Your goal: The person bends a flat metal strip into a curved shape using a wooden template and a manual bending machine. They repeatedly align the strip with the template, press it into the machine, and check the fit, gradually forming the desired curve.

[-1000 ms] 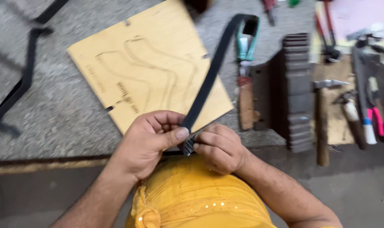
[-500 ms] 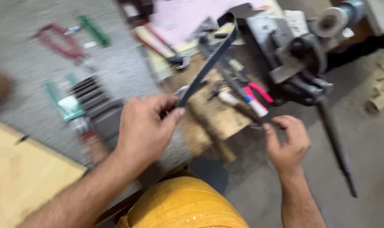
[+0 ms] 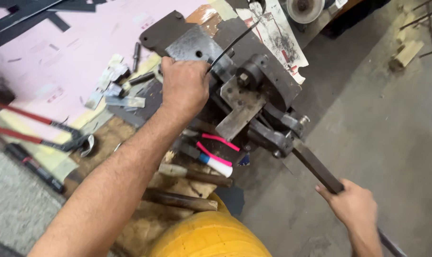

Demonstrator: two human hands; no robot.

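Left hand [image 3: 185, 85] pinching black strip [image 3: 232, 45] on top of press [image 3: 244, 90], fingers closed on strip, near bench's right edge. Right hand [image 3: 354, 207] wrapped around lever [image 3: 315, 166], off the bench edge; grip looks full, partly hidden. Red cutters [image 3: 35, 128] lying left.

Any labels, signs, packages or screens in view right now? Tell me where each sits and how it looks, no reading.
Worn printed paper sheet: stuck on the press top behind the left hand, whitish with red and dark smudged patches, torn edges.
No packages or screens show.
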